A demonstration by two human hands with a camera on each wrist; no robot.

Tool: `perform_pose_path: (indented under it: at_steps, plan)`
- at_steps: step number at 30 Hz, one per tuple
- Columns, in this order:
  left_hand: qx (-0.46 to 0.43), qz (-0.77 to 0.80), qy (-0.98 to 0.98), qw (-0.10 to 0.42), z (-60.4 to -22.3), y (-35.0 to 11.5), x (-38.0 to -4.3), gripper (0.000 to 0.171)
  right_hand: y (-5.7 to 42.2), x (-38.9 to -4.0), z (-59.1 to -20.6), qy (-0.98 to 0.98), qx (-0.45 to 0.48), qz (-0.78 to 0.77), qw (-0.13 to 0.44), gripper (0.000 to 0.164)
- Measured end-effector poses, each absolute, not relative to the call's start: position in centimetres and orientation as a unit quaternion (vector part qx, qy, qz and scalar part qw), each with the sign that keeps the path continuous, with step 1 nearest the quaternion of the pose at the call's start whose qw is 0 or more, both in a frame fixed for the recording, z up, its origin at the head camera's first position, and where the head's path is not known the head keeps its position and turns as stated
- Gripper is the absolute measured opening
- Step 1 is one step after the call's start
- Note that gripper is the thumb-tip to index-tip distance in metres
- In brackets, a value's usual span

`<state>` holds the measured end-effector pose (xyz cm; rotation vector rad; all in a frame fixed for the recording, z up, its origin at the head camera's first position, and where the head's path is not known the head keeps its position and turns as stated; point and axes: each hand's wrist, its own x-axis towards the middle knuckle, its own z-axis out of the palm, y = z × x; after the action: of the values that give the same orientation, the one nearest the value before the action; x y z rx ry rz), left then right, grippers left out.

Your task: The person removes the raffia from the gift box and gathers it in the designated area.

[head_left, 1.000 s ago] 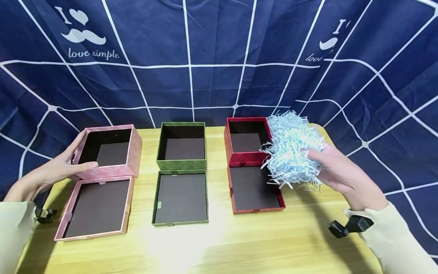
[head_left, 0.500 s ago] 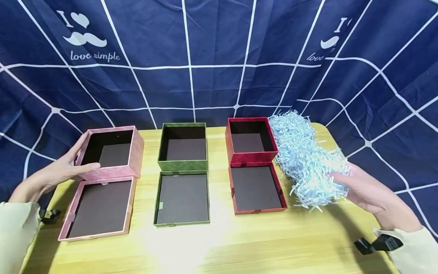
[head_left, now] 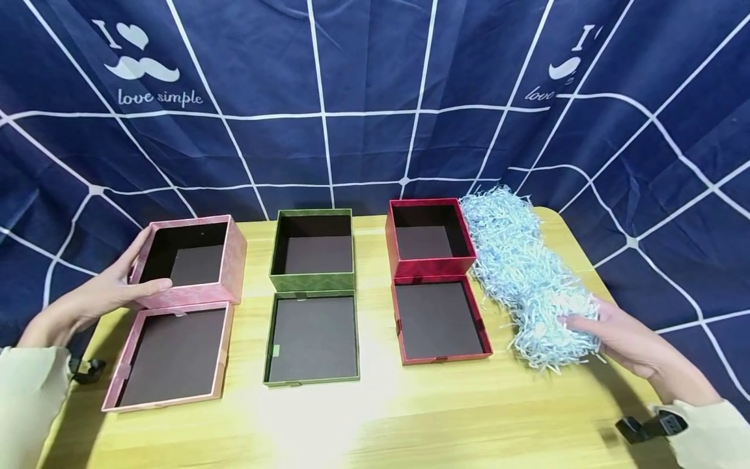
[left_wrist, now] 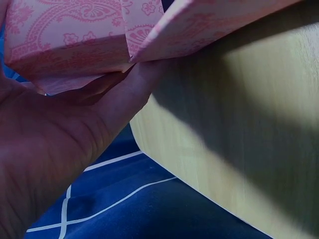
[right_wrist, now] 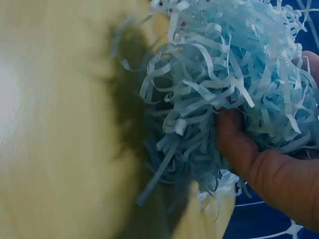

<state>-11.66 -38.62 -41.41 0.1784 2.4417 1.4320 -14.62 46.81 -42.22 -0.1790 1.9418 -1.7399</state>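
At the table's left, my left hand [head_left: 111, 290] grips a pink box [head_left: 231, 260] by its near left corner, with the thumb along the front wall and the fingers at the left side. The left wrist view shows the thumb pressed against the patterned pink wall [left_wrist: 84, 30]. On the right, my right hand [head_left: 629, 339] holds one end of a long clump of light blue shredded paper [head_left: 521, 260]. The thumb sinks into the paper strips [right_wrist: 219, 64] in the right wrist view, and most of the other fingers are hidden. The clump's far end lies beside the red box [head_left: 430, 268].
A green box [head_left: 310, 282] stands open at the middle. Shallow lids lie in front of the boxes: a pink lid [head_left: 166, 358], a green lid [head_left: 316, 339] and a red lid [head_left: 439, 319]. A dark blue curtain [head_left: 375, 150] hangs behind the wooden table [head_left: 410, 417].
My right hand has moved right and toward me with the shredded paper, stretching the clump out away from the red box and lid. The left hand stays on the pink box.
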Motion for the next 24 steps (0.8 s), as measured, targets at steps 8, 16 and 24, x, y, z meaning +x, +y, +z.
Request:
perform_pose_path:
  at_steps: [8,16,24]
  plan:
    - [0.062,0.509,0.843,0.164,-41.2,-38.7,-11.7,0.106,46.2,-14.8,-43.5,0.758,-0.059,-0.587,0.278,0.081]
    - [0.071,0.508,0.845,0.152,-41.2,-38.7,-11.8,0.105,44.5,-14.2,-42.7,0.855,-0.025,-0.459,0.242,0.102]
    - [0.076,0.509,0.847,0.134,-41.0,-38.9,-11.5,0.103,43.4,-13.6,-41.0,0.892,-0.041,-0.396,0.217,0.093]
